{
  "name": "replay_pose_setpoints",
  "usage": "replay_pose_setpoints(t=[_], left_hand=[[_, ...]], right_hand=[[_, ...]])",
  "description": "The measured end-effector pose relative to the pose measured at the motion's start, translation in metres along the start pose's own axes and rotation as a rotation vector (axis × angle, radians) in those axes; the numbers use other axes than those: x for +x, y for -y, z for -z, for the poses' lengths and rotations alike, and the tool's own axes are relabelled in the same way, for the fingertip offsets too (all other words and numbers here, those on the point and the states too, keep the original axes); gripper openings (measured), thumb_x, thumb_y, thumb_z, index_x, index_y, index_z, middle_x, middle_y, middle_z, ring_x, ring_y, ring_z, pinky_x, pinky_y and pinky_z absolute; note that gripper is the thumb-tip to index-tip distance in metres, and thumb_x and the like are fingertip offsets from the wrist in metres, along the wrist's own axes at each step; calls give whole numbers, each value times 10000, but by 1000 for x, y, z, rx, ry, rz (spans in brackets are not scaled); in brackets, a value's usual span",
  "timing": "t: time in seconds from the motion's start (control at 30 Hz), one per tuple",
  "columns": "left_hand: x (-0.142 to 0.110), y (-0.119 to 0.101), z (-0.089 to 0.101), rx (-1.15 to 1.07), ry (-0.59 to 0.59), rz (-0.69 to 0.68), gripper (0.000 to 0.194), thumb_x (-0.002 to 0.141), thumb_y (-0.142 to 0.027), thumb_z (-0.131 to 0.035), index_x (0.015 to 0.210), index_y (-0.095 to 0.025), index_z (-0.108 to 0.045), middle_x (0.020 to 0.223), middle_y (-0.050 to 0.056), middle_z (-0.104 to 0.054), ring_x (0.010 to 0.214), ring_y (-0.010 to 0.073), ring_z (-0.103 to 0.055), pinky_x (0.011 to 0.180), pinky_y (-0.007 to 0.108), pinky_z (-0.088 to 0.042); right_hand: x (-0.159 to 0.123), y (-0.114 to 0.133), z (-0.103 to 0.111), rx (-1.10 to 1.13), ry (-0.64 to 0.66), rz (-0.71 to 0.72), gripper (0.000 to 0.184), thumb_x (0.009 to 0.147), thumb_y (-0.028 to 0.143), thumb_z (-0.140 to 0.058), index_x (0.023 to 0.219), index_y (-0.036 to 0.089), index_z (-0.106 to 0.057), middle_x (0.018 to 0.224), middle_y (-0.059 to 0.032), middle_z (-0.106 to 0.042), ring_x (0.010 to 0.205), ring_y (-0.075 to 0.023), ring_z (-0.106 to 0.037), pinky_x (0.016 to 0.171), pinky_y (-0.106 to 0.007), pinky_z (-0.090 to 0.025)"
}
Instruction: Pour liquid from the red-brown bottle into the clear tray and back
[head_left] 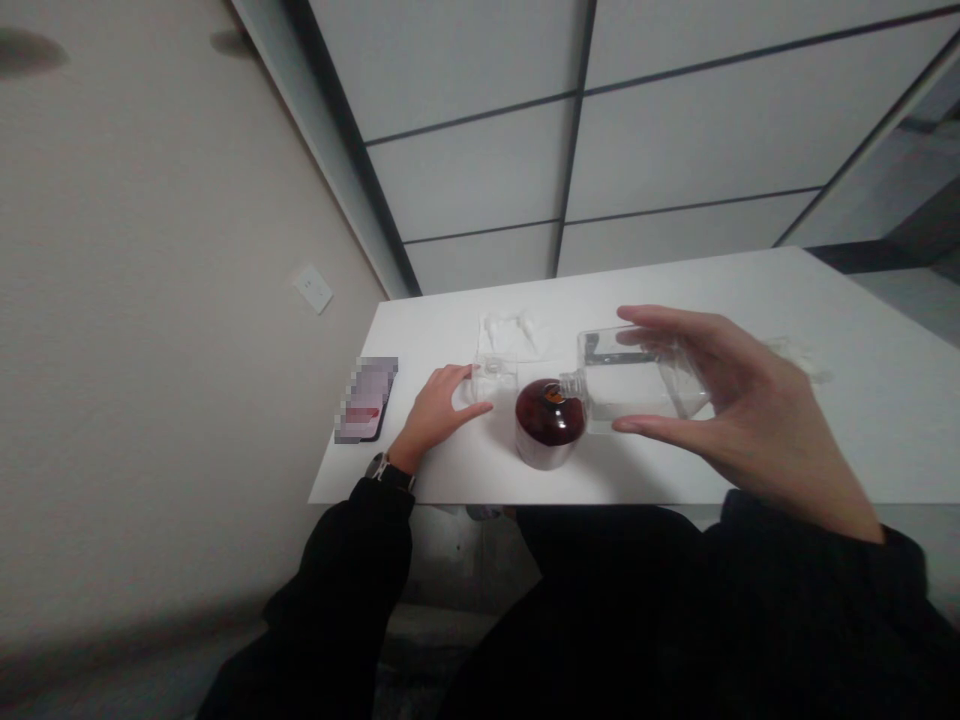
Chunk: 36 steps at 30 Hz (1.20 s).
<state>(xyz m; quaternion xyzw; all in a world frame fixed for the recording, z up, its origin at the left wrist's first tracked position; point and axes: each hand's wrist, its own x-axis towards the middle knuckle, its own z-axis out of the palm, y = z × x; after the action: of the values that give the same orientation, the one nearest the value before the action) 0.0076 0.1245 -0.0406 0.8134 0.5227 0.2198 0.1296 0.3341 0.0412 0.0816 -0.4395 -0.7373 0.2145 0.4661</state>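
Note:
My right hand [750, 390] is wrapped round a clear square-sided bottle [622, 380] tipped on its side, its threaded neck pointing left. That neck lies at the small opening on top of a dark brown-red bottle [551, 425], which stands upright on the table and looks clear in its lower part. Whether liquid is running between them, I cannot tell. To the left, my left hand [442, 405] has its thumb and fingers at the near side of a second clear bottle [496, 382] standing on the table, and seems to hold it loosely.
Behind the bottles, small white pump or nozzle tops [510, 328] lie on the white table [450, 480]. A phone [367, 400] rests at the left edge. Partly behind my right hand is a crumpled clear wrapper [802, 355]. A wall and panelled doors border the table.

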Motion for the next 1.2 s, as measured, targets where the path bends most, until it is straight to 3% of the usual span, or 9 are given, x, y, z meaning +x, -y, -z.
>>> replay_pose_setpoints(t=[0.4,1.2], left_hand=[[0,0,0,-2,-5,-13,558,925,-531,-735,1355,-201,-601,1345,111,-661,1261,299,-581,1145,479,-464],[1,2,0,8,-3,7,548,917,-511,-749,1357,-217,-611,1363,104,-667,1297,308,-584,1163,497,-462]], right_hand=[[0,0,0,6,-16,30,702,768,532,-913,1396,351,-659,1422,-75,-693,1248,-357,-709,1138,-540,-582],[0,11,2,-154,-23,50,713,784,613,-872,1409,345,-657,1340,-71,-733,1161,-356,-749,1070,-515,-628]])
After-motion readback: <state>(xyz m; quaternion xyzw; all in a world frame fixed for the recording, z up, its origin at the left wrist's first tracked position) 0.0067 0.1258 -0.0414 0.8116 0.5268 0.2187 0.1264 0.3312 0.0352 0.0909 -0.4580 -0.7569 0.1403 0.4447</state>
